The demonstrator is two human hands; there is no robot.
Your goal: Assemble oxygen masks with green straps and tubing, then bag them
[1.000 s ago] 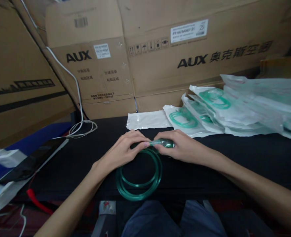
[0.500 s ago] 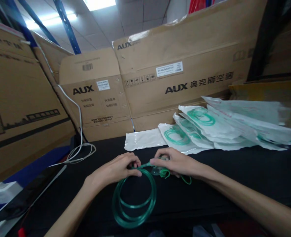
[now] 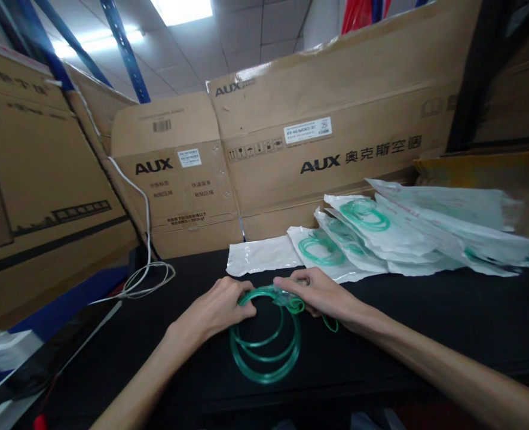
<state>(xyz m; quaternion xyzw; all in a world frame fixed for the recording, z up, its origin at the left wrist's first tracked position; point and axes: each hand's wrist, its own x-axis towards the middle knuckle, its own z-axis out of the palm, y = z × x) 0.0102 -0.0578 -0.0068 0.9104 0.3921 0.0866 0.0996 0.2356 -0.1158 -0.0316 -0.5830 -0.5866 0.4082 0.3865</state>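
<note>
The coiled green tubing (image 3: 266,378) hangs between the two hands, its loops dropping below the fingers over the black table (image 3: 363,382). The left hand (image 3: 223,303) has thumb and fingers pinched narrowly on the coil's upper left side; its curled fingertips are partly hidden. The right hand (image 3: 315,292) has its fingers closed around a clear plastic piece (image 3: 284,297) at the coil's upper right, a green band (image 3: 296,306) bunched beneath the thumb; its palm hides the rest. Just beyond the fingers lies a white packet (image 3: 264,255); farther right, stacked pouches (image 3: 398,239) have blurred print.
</note>
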